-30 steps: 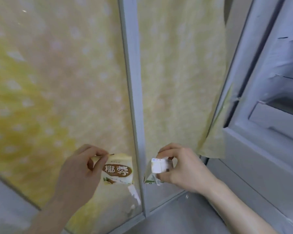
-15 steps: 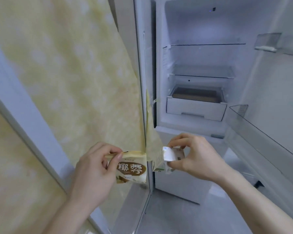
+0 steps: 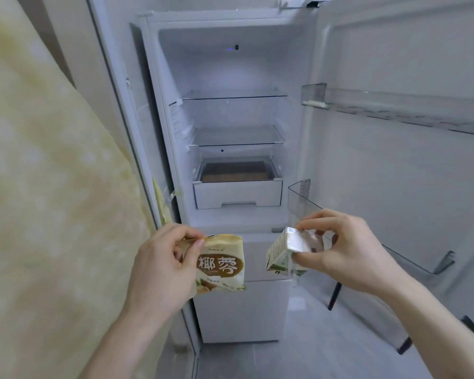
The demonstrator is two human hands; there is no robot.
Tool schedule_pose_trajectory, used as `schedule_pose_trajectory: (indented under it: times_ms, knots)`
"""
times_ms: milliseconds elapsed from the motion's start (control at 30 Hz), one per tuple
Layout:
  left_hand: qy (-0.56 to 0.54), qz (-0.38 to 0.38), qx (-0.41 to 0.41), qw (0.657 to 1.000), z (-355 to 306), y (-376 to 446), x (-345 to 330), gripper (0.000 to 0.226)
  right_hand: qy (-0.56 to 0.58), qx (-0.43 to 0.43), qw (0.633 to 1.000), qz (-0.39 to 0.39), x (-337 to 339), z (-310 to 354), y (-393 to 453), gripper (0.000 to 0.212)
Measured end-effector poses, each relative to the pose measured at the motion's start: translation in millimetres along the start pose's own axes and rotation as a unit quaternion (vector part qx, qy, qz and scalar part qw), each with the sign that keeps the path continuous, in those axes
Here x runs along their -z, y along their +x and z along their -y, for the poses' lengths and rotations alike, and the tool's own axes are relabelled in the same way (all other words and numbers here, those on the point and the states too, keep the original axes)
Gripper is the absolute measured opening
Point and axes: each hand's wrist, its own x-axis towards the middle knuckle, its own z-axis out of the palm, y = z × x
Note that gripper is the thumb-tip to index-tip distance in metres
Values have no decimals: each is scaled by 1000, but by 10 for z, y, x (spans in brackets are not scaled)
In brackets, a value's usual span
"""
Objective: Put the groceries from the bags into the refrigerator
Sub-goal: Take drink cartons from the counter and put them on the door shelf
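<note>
The white refrigerator [image 3: 164, 149] stands open in front of me, its door [image 3: 394, 173] swung out to the right. My left hand [image 3: 162, 266] grips a cream snack packet [image 3: 222, 265] with a brown label by its top edge. My right hand [image 3: 348, 250] holds a small white and green drink carton [image 3: 283, 251] by its top. Both items hang in front of the lower compartment, below the fridge opening. Two glass shelves [image 3: 234, 97] look bare, and a white crisper drawer [image 3: 237, 194] sits under them.
A yellow dotted curtain [image 3: 52, 201] fills the left side, close to my left arm. Clear door bins [image 3: 394, 108] jut from the door at upper and mid height, the lower bin [image 3: 303, 199] just above my right hand. Grey tiled floor [image 3: 312, 346] lies below.
The view has swung right from the curtain to face the open refrigerator squarely. Both hands keep their grip on the packet and the carton and have moved a little apart.
</note>
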Motion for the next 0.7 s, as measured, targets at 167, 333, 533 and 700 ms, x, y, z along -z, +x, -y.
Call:
schedule_pose_trajectory:
  times_ms: [167, 333, 533, 700]
  knots:
    - [9, -5, -19, 1000, -21, 362, -205, 15, 16, 7, 999, -30, 45, -181, 429, 34]
    - [25, -16, -28, 999, 4, 780, -267, 19, 43, 18, 998, -32, 17, -368, 911, 32]
    - [32, -26, -36, 998, -3, 1169, -496, 27, 57, 27, 997, -46, 58, -617, 1338, 36]
    - [31, -15, -46, 998, 0, 1457, -694, 26, 76, 14, 995, -71, 176, -817, 1445, 34]
